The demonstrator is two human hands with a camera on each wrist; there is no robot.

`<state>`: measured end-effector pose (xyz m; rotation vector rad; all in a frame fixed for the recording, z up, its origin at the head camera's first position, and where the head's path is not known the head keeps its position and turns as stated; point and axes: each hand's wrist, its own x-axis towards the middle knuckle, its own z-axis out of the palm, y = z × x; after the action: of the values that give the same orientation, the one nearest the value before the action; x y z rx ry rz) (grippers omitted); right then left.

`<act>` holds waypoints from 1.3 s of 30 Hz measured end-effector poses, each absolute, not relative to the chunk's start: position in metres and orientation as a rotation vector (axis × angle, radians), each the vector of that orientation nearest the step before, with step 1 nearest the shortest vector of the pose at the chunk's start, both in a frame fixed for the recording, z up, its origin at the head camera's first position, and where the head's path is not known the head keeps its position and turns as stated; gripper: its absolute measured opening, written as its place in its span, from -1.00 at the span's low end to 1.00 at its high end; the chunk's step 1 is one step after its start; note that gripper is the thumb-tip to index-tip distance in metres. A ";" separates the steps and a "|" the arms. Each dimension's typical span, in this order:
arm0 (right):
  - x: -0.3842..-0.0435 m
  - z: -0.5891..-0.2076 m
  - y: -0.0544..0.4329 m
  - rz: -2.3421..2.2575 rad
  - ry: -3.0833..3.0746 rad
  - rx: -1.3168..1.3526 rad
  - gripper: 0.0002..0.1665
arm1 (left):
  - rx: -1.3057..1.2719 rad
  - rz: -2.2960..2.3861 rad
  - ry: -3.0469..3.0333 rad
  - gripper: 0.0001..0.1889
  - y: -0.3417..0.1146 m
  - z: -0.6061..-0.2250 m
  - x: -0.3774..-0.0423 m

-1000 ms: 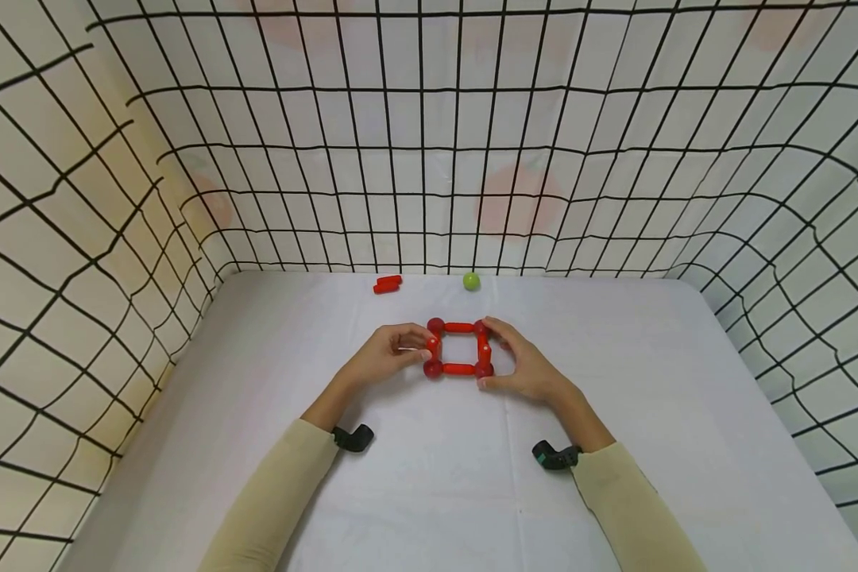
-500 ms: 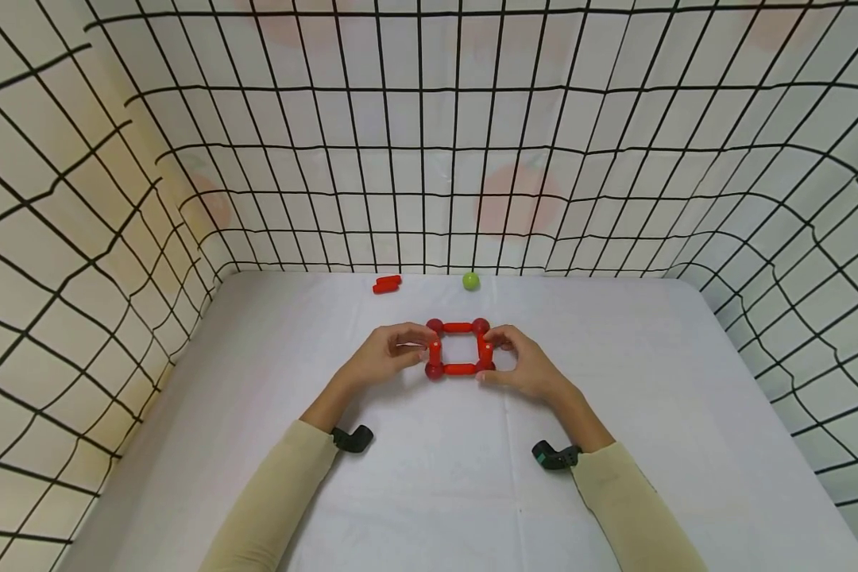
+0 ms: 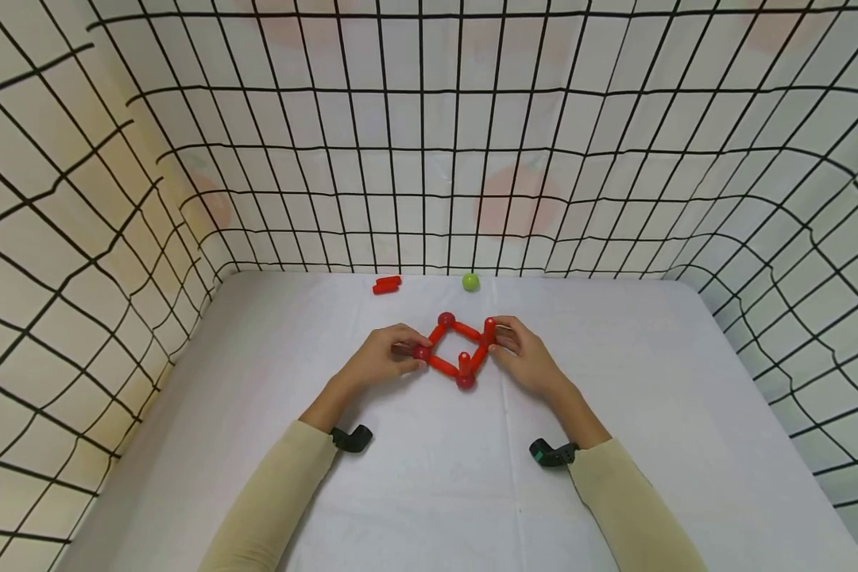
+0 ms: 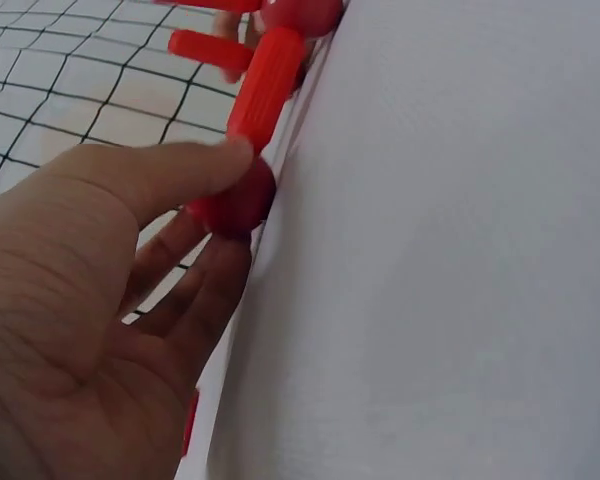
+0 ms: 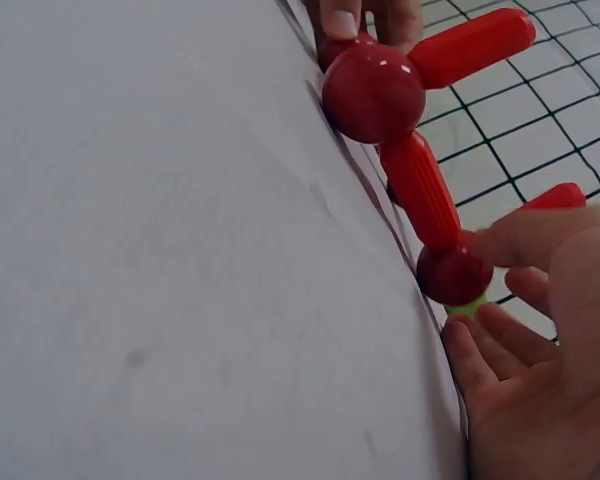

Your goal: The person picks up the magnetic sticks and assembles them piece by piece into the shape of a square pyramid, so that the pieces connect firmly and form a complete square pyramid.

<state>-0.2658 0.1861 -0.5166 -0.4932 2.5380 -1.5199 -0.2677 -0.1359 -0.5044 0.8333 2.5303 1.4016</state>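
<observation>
A square of red rods and dark red balls, a magnetic-looking building frame, lies on the white cloth with one corner toward me. From its near ball and its right ball, short red rods stand up. My left hand pinches the left ball between thumb and fingers. My right hand is at the right corner; in the right wrist view its thumb and fingers pinch the ball there, below the upright rod. The far ball is touched by neither hand.
Two loose red rods lie side by side near the back edge of the white table. A green ball sits to their right. Black wire mesh rises behind and along both sides.
The frame has turned counterclockwise seen from above, so a corner now faces me. My left hand now holds the left ball, and my right hand has moved slightly away from me.
</observation>
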 end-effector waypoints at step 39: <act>-0.261 -0.515 0.185 -1.269 2.545 -0.542 0.37 | 0.430 1.555 2.734 -0.41 -0.175 -0.484 -0.336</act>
<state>-0.2611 0.1846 -0.5154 -0.5418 2.5452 -1.2689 -0.3356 -0.1749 -0.4843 0.4298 2.7337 1.5549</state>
